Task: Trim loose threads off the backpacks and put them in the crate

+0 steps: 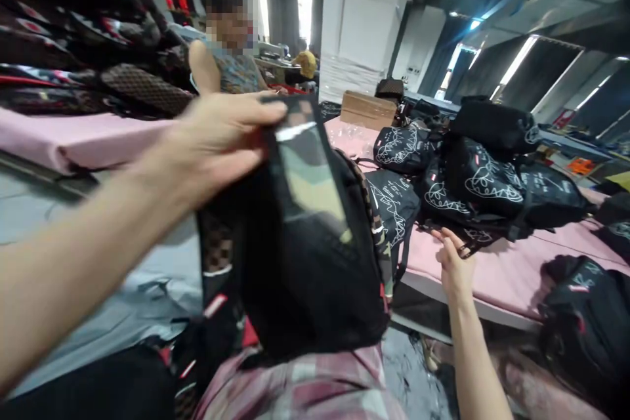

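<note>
So I'm watching the head view here and the work in hand looks like checking over a backpack (305, 256), a black one with a camo panel and checkered side trim, propped upright on the lap just in front of the pink-covered table (492, 269). If I were calling it, I'd say keep the top held firm and high so the bag hangs straight, and don't let it twist, since a bag this floppy will probably sag the moment the grip slackens. The left hand (221, 138) is closed on the bag's top edge, thumb over the front of the panel and fingers wrapped behind it, so it's pinching the fabric rather than just resting there. The right hand (455, 266) is apart from the bag, off to the side at the table edge, fingers loosely curled near a strap end of the printed black bags (472, 180) piled there; I can't tell whether it's actually gripping anything or only touching it. Another person sits further back by stacked bags (73, 26) on the left.
</note>
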Tool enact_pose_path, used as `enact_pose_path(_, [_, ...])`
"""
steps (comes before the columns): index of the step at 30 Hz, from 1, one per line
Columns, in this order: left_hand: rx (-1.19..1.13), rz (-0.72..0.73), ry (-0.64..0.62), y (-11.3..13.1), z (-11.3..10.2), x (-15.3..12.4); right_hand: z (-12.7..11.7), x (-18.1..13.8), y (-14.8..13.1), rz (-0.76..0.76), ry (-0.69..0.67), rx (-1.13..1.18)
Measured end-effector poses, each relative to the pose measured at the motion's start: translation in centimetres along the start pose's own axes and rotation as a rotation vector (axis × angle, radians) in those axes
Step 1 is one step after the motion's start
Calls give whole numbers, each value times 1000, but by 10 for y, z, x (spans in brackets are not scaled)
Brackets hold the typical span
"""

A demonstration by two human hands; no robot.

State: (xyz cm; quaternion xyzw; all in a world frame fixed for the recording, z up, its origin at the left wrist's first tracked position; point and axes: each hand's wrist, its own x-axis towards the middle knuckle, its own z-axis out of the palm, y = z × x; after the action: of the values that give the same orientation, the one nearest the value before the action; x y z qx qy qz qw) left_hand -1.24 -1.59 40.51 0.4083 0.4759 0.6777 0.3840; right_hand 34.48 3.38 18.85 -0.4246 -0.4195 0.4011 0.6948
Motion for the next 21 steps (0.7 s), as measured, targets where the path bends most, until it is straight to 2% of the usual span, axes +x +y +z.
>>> enact_pose_path(1, [-143, -42, -48, -12, 20, 10, -1, -5, 2, 14, -20, -16])
enact_pose_path(2, [-177, -48, -70, -30, 38, 21, 0, -10, 8, 41, -50, -50])
enact_pose_path(5, [-160, -245, -146, -104, 81, 56, 4, -27, 42, 177, -133, -146])
enact_pose_path(8, [-128, -306, -165, -171, 99, 75, 6, -40, 80, 251, -125, -102])
enact_pose_path(10, [-118, -304, -181, -196, 101, 79, 0, -43, 92, 261, -120, -98])
enact_pose_path(13, [-101, -300, -257, -207, 97, 82, -15, -40, 85, 282, -137, -173])
enact_pose_path(16, [-108, -297, -320, -205, 93, 82, -23, -29, 58, 270, -161, -188])
enact_pose_path(18, [-129, -308, -333, -204, 90, 80, -18, -24, 37, 237, -232, -211])
enact_pose_path(21, [-171, -308, -329, -204, 88, 73, 4, -23, 13, 164, -363, -354])
